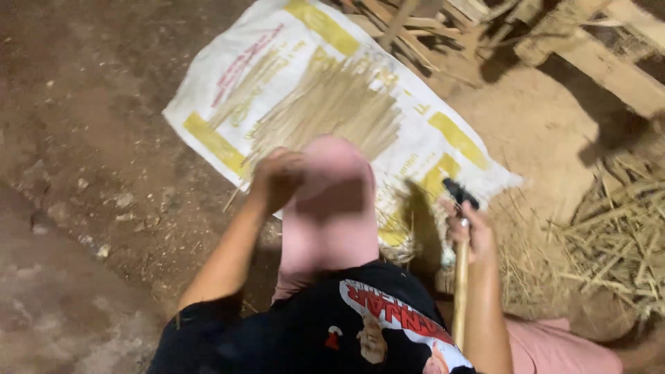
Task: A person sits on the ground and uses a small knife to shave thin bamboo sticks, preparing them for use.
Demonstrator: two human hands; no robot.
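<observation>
My left hand [276,176] is closed and blurred, resting at my raised knee in pink trousers [331,208]; whether it holds thin sticks I cannot tell. My right hand [470,232] grips a tool with a long wooden handle [460,291] and a dark head [460,192], held upright beside my leg. In front of my knee lies a white and yellow woven sack [228,83] spread flat on the ground, with a fan of thin pale bamboo slivers [325,104] lying on it.
Bare brown dirt with small stones [97,138] lies to the left. Split wood strips [409,28] pile up at the top, a thick timber beam [609,69] runs at the upper right, and a heap of straw-like shavings [616,242] sits at the right.
</observation>
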